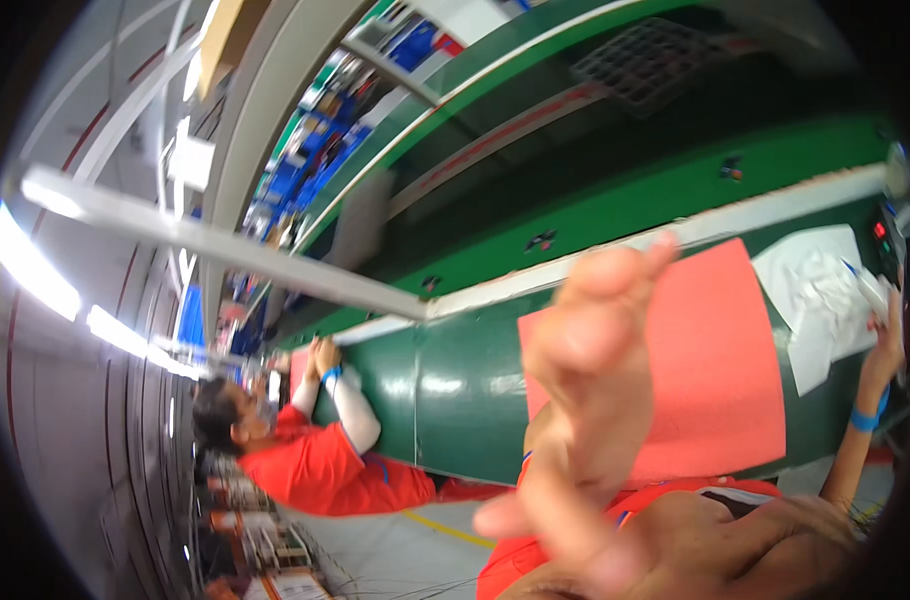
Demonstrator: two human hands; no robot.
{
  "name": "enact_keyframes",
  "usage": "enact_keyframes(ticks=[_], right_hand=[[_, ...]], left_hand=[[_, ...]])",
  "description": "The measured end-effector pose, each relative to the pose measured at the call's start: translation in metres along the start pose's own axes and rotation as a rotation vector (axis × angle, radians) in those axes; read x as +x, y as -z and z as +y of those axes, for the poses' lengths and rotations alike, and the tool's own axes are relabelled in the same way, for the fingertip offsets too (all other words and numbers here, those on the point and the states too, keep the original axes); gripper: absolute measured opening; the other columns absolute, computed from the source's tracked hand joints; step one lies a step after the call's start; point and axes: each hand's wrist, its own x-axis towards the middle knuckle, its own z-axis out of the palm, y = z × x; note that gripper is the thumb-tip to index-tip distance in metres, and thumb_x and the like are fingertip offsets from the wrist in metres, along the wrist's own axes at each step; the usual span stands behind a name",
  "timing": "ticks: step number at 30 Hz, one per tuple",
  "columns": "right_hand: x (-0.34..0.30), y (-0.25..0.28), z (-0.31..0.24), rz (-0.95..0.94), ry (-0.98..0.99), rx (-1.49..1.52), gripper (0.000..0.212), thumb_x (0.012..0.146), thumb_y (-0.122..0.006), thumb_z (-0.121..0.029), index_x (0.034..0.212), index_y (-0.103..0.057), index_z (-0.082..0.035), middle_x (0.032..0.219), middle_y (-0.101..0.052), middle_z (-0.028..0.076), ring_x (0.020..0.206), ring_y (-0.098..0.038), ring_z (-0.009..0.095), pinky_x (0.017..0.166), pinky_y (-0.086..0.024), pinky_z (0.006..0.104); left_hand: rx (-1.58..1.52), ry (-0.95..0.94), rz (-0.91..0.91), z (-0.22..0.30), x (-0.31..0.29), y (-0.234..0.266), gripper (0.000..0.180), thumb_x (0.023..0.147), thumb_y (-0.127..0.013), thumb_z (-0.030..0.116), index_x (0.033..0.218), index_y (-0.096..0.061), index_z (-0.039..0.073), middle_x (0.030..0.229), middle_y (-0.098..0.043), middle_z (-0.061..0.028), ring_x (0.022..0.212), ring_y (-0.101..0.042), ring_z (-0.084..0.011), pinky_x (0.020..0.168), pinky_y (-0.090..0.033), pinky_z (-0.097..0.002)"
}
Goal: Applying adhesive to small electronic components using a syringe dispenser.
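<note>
Large and blurred before the camera, my left hand (595, 370) is raised above the bench with fingers partly bent and apart. Nothing shows in it. Behind it a pink-red sheet (715, 370) lies flat on the green worktop (470, 390). At the far right my right hand (883, 338), below a blue wristband, reaches over the worktop. Its fingers appear closed at the lower end of a small white tube-shaped thing (872, 290) with a blue tip; part of the hand is hard to make out. Crumpled white cloth or paper (810, 285) lies beside it.
A co-worker in red (325, 465) leans on the worktop at left, hands together. A white ledge (775, 205) borders a green strip behind the bench. A pale metal bar (225, 240) crosses the left. A dark device (882, 235) with red lights stands at right; a gridded tray (645, 65) is above.
</note>
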Motion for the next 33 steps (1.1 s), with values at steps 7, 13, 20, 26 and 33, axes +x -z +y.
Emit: enact_keyframes(ticks=[7, 13, 20, 26, 33], right_hand=[[-0.008, -0.054, -0.032, -0.149, -0.176, 0.258, 0.037, 0.084, -0.05, -0.026, 0.111, -0.049, 0.001, 0.081, -0.056, 0.006, 0.056, -0.045, 0.007, 0.047, -0.035, 0.018], [-0.011, -0.03, -0.063, -0.19, -0.084, 0.293, 0.046, 0.079, -0.055, -0.025, 0.116, -0.043, 0.0, 0.087, -0.055, 0.007, 0.056, -0.048, 0.009, 0.048, -0.039, 0.0192], [-0.009, -0.06, -0.057, -0.283, -0.1, 0.33, 0.053, 0.072, -0.058, -0.017, 0.118, -0.039, 0.0, 0.09, -0.054, 0.009, 0.058, -0.05, 0.01, 0.047, -0.041, 0.0197], [-0.011, -0.044, -0.076, -0.225, -0.218, 0.292, 0.052, 0.069, -0.059, -0.014, 0.116, -0.042, 0.002, 0.086, -0.055, 0.01, 0.061, -0.054, 0.012, 0.048, -0.042, 0.0209], [0.003, -0.06, -0.138, -0.098, -0.19, 0.314, 0.05, 0.07, -0.061, -0.015, 0.113, -0.044, 0.003, 0.074, -0.056, 0.008, 0.057, -0.054, 0.012, 0.049, -0.043, 0.0213]], left_hand=[[0.783, 0.669, -0.302, -0.077, -0.004, 0.061, 0.023, 0.084, -0.048, 0.022, 0.085, -0.059, 0.002, 0.101, -0.054, -0.0124, 0.098, -0.048, -0.0244, 0.084, -0.036, -0.0331], [1.175, 0.577, -0.652, -0.166, -0.058, 0.069, 0.011, 0.073, -0.058, 0.01, 0.08, -0.063, 0.003, 0.085, -0.058, -0.0121, 0.082, -0.051, -0.0283, 0.073, -0.041, -0.0342], [1.33, 0.282, -0.715, -0.265, -0.043, 0.08, 0.007, 0.07, -0.058, 0.006, 0.075, -0.062, 0.001, 0.077, -0.056, -0.0131, 0.08, -0.053, -0.0287, 0.067, -0.045, -0.0368], [1.484, 0.394, -0.989, -0.31, -0.04, 0.059, 0.007, 0.064, -0.056, -0.004, 0.068, -0.06, 0.0, 0.077, -0.058, -0.0178, 0.074, -0.058, -0.0318, 0.063, -0.049, -0.0367], [1.33, 0.558, -0.922, -0.299, -0.029, 0.075, 0.005, 0.067, -0.057, 0.0, 0.07, -0.06, -0.002, 0.073, -0.06, -0.0204, 0.071, -0.06, -0.033, 0.062, -0.049, -0.0393]])
